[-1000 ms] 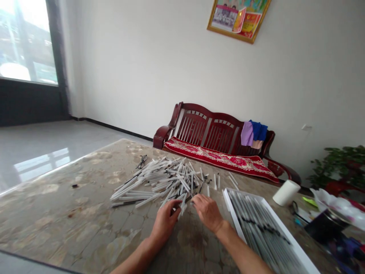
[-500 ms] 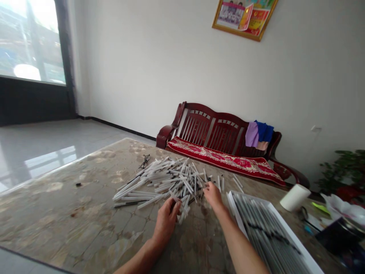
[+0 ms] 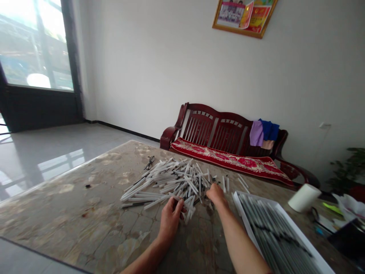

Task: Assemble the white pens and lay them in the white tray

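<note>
A heap of thin white tubes (image 3: pixel 171 177), with some black pieces among them, is spread over the table. At its near edge my left hand (image 3: pixel 171 213) is closed, thumb against fingers, on a white tube whose end shows at the fingertips. My right hand (image 3: pixel 217 194) is at the heap's right side, its fingers curled down by small black pieces; whatever they grip is hidden. To the right of my right forearm lies a white tray (image 3: pixel 275 207) filled with long greyish tubes (image 3: pixel 270 228) lying in rows, with black parts across their middle.
Black-framed glasses (image 3: pixel 149 162) lie behind the heap on the patterned table (image 3: pixel 114 224). A white roll (image 3: pixel 303 198) stands beyond the tray, near a dark object (image 3: pixel 346 239) at the right edge. A red wooden bench (image 3: pixel 216 125) is behind the table.
The view has turned slightly left, shifting everything rightward. My right hand has dipped a little, its fingers more hidden now. My left hand keeps its pinch at the near edge of the heap.
</note>
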Demonstrator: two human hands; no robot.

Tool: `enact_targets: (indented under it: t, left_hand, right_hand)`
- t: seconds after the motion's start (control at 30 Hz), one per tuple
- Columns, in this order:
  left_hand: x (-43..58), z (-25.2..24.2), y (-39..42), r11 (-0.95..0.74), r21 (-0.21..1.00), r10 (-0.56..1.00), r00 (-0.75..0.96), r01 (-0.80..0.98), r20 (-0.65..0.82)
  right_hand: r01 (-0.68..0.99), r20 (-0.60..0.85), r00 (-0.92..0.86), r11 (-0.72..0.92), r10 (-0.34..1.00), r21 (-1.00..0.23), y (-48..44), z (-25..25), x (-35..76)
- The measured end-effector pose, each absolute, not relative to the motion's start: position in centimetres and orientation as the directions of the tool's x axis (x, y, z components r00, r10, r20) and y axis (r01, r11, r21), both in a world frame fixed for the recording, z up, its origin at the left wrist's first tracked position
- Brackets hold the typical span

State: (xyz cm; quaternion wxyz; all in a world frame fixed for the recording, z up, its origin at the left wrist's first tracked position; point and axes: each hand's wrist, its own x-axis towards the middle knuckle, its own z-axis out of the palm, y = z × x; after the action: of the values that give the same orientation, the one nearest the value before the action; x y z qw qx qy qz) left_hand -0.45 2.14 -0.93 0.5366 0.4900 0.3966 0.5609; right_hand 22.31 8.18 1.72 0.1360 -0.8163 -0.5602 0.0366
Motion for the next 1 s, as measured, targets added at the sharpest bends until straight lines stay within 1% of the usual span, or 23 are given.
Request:
enact_targets:
  t: [0.1,0.17,0.2,0.27,0.3,0.33,0.37,0.4,0.47,0.63,0.8,1.0]
  left_hand:
    - [-0.7,-0.7,2.3,-0.077,0.953,0.995,0.031,-0.293,0.090]
    - [-0.9,-0.7,2.5,-0.026,0.929,1.000,0.003,-0.370,0.029]
    - [-1.0,-0.7,2.7,0.004,0.911,1.000,-0.007,-0.413,-0.008]
    - [-1.2,-0.7,2.9,0.057,0.869,0.997,-0.018,-0.491,-0.075]
    - [-1.2,-0.7,3.0,0.077,0.851,0.995,-0.016,-0.520,-0.100]
    - [-1.2,-0.7,3.1,0.091,0.837,0.993,-0.013,-0.540,-0.116]
    - [-1.2,-0.7,3.1,0.100,0.828,0.992,-0.011,-0.552,-0.126]
    - [-1.3,-0.7,3.1,0.104,0.824,0.991,-0.008,-0.557,-0.131]
    - [-1.3,-0.6,3.1,0.102,0.828,0.992,-0.008,-0.552,-0.128]
    - [-1.3,-0.3,2.8,0.101,0.848,0.993,0.006,-0.521,-0.115]
    - [-1.3,-0.3,2.8,0.138,0.813,0.990,0.045,-0.566,-0.137]
    - [-1.4,-0.3,2.9,0.165,0.788,0.985,0.063,-0.594,-0.159]
  right_hand:
    - [0.776,0.071,0.500,-0.410,0.863,-0.479,6.4,2.1,22.1]
    - [0.693,0.068,0.535,-0.392,0.842,-0.605,4.9,2.2,21.2]
    - [0.642,0.076,0.544,-0.355,0.836,-0.680,4.0,2.2,20.6]
    - [0.444,0.101,0.561,-0.196,0.822,-0.874,2.3,2.0,19.0]
    - [0.280,0.105,0.573,-0.073,0.813,-0.957,1.5,1.9,18.1]
    - [0.120,0.101,0.579,0.038,0.809,-0.992,0.8,1.8,17.3]
    - [-0.016,0.094,0.582,0.127,0.807,-0.992,0.2,1.7,16.5]
    - [-0.104,0.089,0.579,0.182,0.810,-0.978,-0.4,1.6,15.7]
    - [-0.144,0.091,0.566,0.207,0.819,-0.968,-1.1,1.6,14.6]
    - [-0.145,0.098,0.549,0.210,0.830,-0.967,-1.3,1.8,13.4]
    - [-0.136,0.089,0.524,0.186,0.847,-0.973,-1.3,1.8,12.9]
    - [-0.060,0.158,0.545,0.226,0.823,-0.972,-1.7,1.9,12.2]
